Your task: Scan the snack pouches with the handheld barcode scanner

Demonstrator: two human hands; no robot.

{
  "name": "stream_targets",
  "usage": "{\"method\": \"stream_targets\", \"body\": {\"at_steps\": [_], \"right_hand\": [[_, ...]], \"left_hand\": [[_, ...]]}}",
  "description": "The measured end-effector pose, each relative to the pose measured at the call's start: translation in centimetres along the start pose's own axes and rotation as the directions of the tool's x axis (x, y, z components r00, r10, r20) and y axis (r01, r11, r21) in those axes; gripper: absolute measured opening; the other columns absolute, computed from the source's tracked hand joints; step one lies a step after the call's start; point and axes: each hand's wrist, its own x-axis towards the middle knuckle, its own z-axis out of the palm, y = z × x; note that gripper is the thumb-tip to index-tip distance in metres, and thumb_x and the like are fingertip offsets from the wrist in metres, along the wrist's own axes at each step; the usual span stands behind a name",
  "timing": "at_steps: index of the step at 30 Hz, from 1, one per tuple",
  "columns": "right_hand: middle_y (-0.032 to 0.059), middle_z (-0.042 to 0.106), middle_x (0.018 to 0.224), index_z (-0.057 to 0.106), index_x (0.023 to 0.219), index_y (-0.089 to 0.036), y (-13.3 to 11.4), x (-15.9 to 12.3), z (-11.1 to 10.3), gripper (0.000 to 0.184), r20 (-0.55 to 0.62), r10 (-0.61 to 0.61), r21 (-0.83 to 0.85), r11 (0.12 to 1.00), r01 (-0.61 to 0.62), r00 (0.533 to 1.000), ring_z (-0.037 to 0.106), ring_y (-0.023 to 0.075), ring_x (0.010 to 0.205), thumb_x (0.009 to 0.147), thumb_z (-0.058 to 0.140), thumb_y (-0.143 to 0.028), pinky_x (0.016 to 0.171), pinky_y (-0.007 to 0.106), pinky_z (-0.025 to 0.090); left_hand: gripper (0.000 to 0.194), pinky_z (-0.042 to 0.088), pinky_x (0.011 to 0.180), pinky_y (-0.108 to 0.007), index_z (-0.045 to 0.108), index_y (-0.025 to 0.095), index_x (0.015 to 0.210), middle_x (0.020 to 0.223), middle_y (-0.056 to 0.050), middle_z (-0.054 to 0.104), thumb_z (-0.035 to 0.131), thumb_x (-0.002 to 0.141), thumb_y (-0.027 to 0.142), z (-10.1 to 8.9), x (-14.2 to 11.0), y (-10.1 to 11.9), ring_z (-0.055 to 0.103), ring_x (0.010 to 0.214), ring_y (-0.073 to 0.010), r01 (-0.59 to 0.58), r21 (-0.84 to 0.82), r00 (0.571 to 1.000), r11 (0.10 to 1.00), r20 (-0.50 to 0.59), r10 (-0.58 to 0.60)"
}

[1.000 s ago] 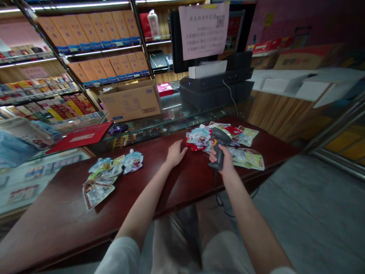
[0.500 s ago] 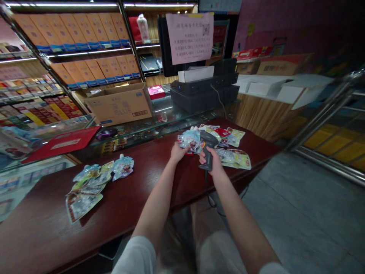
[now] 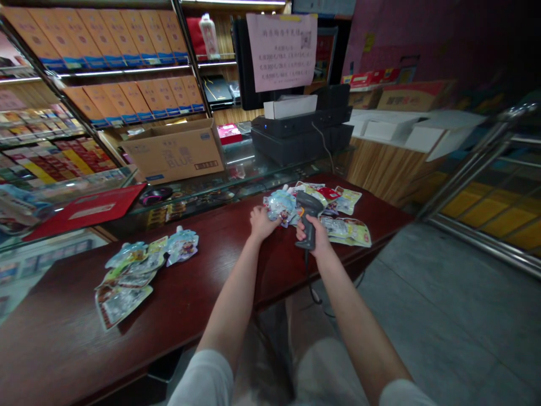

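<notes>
My right hand (image 3: pixel 315 234) is wrapped round the grip of a dark handheld barcode scanner (image 3: pixel 310 211), its head pointing up and left and its cord hanging below. At the near left edge of a light-blue spout pouch (image 3: pixel 282 204) is my left hand (image 3: pixel 262 224), thumb stretched toward the pouch and fingers apart from it, slightly bent. Behind and right of the scanner lie several snack packets (image 3: pixel 349 200), one red, and a flat green-and-clear packet (image 3: pixel 349 231). Further left on the brown table (image 3: pixel 211 282) rests another group of packets (image 3: pixel 127 296) with a blue spout pouch (image 3: pixel 182 246).
A glass counter runs behind the table, bearing an open cardboard box (image 3: pixel 173 155), a mouse (image 3: pixel 155 195), a red folder (image 3: pixel 91 208) and a black cash register unit (image 3: pixel 302 138). Orange boxes (image 3: pixel 122 36) line the shelves. A metal railing (image 3: pixel 486 242) stands at the right.
My left hand's fingers have come off the blue spout pouch and shifted slightly left. The scanner stays in my right hand, almost unmoved. The view has shifted slightly.
</notes>
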Motion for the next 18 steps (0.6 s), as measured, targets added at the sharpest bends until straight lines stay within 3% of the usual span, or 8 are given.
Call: {"method": "stream_targets", "body": {"at_steps": [4, 9, 14, 18], "right_hand": [[-0.0082, 0.048, 0.055, 0.055, 0.093, -0.022, 0.0, -0.1, 0.2, 0.032, -0.013, 0.006, -0.013, 1.000, -0.006, 1.000, 0.039, 0.0075, 0.038, 0.070, 0.070, -0.040, 0.038, 0.023, 0.036], [-0.0085, 0.048, 0.054, 0.055, 0.094, -0.022, 0.1, 0.1, 0.1, 0.036, -0.006, 0.007, -0.036, 0.999, -0.007, 1.000, 0.040, 0.0075, 0.037, 0.069, 0.072, -0.042, 0.038, 0.023, 0.038], [-0.0077, 0.051, 0.054, 0.051, 0.082, -0.023, 0.3, 0.1, 0.0, 0.031, -0.026, 0.014, -0.031, 0.999, -0.015, 1.000, 0.040, 0.0074, 0.037, 0.068, 0.072, -0.040, 0.037, 0.023, 0.037], [-0.0085, 0.051, 0.054, 0.054, 0.091, -0.021, 0.5, 0.0, 0.2, 0.036, -0.026, 0.015, -0.043, 0.999, -0.016, 1.000, 0.041, 0.0069, 0.037, 0.067, 0.073, -0.039, 0.037, 0.021, 0.036]], "left_hand": [[0.072, 0.042, 0.102, -0.044, 0.052, 0.016, 0.133, 0.134, -0.018, 0.049, 0.072, 0.074, 0.054, -0.5, -0.6, 0.5, 0.049, 0.125, -0.0349, -0.060, 0.081, 0.998, 0.995, 0.006, 0.060], [0.066, 0.045, 0.096, -0.037, 0.055, 0.013, 0.120, 0.121, -0.017, 0.057, 0.076, 0.072, 0.053, -0.4, -0.4, 0.9, 0.058, 0.115, -0.0296, -0.055, 0.029, 0.994, 0.998, 0.096, 0.052], [0.069, 0.046, 0.094, -0.038, 0.054, 0.012, 0.118, 0.123, -0.020, 0.061, 0.082, 0.066, 0.047, 0.0, 0.0, 1.2, 0.060, 0.117, -0.0332, 0.057, -0.036, 0.991, 0.998, 0.120, -0.053], [0.073, 0.048, 0.093, -0.039, 0.054, 0.012, 0.121, 0.121, -0.020, 0.067, 0.085, 0.061, 0.040, 0.2, 0.4, 0.9, 0.065, 0.113, -0.0338, 0.164, -0.162, 0.977, 0.973, 0.162, -0.138]]}}
